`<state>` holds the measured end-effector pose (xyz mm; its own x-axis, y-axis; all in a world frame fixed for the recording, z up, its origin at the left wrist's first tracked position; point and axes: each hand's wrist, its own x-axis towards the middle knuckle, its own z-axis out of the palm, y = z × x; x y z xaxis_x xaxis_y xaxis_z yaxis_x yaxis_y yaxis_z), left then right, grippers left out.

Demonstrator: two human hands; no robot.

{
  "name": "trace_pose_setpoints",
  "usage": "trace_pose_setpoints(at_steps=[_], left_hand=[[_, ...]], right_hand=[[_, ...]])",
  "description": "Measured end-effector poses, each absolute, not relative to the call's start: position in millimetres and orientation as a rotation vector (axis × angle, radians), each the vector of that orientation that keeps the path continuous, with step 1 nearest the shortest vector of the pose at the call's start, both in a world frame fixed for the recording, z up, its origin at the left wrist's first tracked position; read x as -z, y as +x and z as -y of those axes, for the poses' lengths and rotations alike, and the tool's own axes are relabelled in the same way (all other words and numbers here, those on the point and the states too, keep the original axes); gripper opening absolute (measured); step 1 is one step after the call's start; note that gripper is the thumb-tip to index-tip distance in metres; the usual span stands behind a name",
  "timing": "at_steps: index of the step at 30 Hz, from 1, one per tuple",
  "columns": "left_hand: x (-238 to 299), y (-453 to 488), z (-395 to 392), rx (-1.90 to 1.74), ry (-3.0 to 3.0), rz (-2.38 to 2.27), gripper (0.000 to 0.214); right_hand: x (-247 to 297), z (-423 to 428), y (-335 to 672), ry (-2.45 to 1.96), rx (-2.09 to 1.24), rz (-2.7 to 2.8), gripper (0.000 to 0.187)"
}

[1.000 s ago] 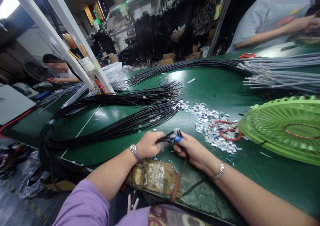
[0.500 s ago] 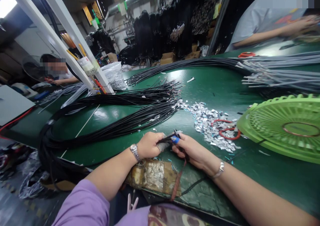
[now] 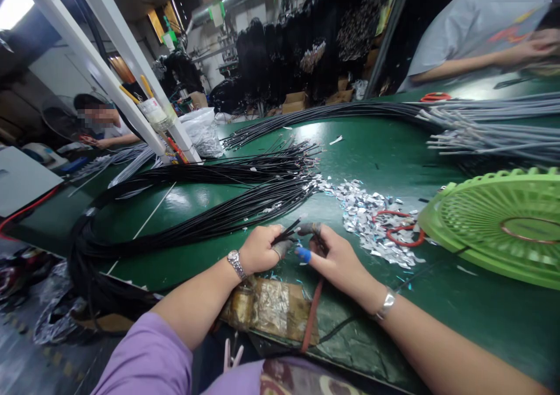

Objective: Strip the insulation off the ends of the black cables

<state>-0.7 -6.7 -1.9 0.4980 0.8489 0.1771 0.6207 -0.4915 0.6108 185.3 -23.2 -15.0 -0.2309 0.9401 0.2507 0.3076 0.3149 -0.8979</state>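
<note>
My left hand (image 3: 259,249) is closed round the end of a thin black cable (image 3: 286,232), whose tip sticks out to the upper right. My right hand (image 3: 335,258) is just right of it, fingers curled; a blue cover (image 3: 303,254) caps its thumb tip and a grey one sits on a finger. Something dark is pinched in the right hand, too hidden to name. Both hands hover low over the green table (image 3: 363,144), in front of a big bundle of black cables (image 3: 210,208).
A pile of silver foil scraps (image 3: 367,217) with red-handled scissors (image 3: 396,229) lies right of my hands. A green ribbed fan grille (image 3: 499,220) sits at the right. Grey cables (image 3: 490,126) lie at the back. Two other people work nearby.
My right hand has slid slightly down and right, away from the cable end; the blue thumb tip now sits below the left fingers. The cable tip points more upward.
</note>
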Motion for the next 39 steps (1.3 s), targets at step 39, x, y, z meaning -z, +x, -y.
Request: trace_pose_setpoints(at_steps=[39], left_hand=[[-2,4,13,-0.545,1.990,-1.204,0.025]], right_hand=[[21,14,185,-1.008,-1.456,1.570,0.026]])
